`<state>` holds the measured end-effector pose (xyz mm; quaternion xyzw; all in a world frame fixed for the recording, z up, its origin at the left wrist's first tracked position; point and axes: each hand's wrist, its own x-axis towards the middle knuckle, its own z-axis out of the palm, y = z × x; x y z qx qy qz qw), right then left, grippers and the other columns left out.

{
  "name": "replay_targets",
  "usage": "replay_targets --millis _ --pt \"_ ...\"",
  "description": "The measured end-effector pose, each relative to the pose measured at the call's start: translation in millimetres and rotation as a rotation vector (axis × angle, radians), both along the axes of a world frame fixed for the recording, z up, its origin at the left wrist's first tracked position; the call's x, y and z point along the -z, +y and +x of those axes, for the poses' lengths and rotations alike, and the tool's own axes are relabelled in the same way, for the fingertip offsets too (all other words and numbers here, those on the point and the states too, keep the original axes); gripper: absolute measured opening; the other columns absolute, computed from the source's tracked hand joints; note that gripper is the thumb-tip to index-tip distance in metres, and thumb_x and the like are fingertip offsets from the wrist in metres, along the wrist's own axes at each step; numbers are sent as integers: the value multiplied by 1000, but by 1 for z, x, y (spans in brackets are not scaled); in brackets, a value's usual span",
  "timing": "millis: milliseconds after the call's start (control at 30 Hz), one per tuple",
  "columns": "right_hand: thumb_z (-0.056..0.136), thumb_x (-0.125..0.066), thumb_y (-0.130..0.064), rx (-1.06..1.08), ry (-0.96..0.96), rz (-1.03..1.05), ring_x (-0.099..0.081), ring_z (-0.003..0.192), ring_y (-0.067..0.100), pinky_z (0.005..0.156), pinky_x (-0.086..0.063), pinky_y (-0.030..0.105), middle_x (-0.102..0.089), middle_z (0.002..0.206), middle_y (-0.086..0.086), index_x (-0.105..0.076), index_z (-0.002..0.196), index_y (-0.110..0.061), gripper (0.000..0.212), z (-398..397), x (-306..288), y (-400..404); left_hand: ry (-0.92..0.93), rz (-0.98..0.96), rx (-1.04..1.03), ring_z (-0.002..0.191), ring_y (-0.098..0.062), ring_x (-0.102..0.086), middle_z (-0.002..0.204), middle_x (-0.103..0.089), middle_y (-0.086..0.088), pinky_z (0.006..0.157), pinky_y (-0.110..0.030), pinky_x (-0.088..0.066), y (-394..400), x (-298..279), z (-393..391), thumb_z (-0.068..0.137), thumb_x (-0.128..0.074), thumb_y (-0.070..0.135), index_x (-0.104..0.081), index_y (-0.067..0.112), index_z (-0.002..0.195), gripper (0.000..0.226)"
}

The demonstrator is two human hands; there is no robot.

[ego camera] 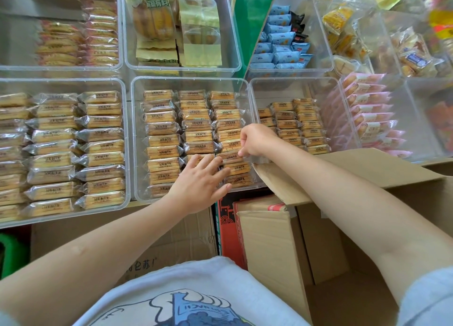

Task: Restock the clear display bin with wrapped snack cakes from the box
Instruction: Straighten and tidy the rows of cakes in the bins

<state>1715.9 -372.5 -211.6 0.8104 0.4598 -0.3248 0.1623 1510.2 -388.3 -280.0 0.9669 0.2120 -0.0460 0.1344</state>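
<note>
The clear display bin (133, 139) in the middle of the front row holds three columns of wrapped golden snack cakes (163, 139). My left hand (199, 178) lies flat with straight fingers on the cakes at the near end of the middle and right columns. My right hand (255, 139) hovers over the right column and pinches one wrapped snack cake (230, 155) by its wrapper, low in that column. The open cardboard box (343, 176) stands at the lower right, its flap under my right forearm; its inside is mostly hidden.
Similar clear bins of the same cakes stand to the left (127, 154) and right (255, 93). Behind are bins of yellow-green packs (181, 24), blue packs (282, 46) and pink packs (367, 110). Closed cartons (171, 237) and a red box (226, 230) sit below the shelf.
</note>
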Motion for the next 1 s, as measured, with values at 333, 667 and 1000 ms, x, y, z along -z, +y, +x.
replay_targets --millis 333,667,1000 --pt "90 -75 -17 -20 -41 101 -51 66 2 57 -40 26 -62 74 -11 -61 85 -18 15 9 2 -10 36 -176 -29 157 -22 -9 168 -22 2 122 -46 -6 3 -3 0 98 -7 68 -34 34 157 73" --pt "65 -81 -65 36 -358 13 -61 97 25 65 -46 34 -52 126 13 -37 134 -5 101 14 6 -9 20 -174 -15 156 -26 -14 165 -30 -2 120 -46 -7 2 -1 1 99 -11 66 -41 30 154 72" --pt "82 -81 -38 41 -119 252 -59 85 20 63 -52 30 -35 139 16 -42 124 -22 60 32 -4 -1 6 -221 -120 157 -23 8 171 -1 0 124 -51 2 9 -2 4 94 -2 72 -14 35 162 78"
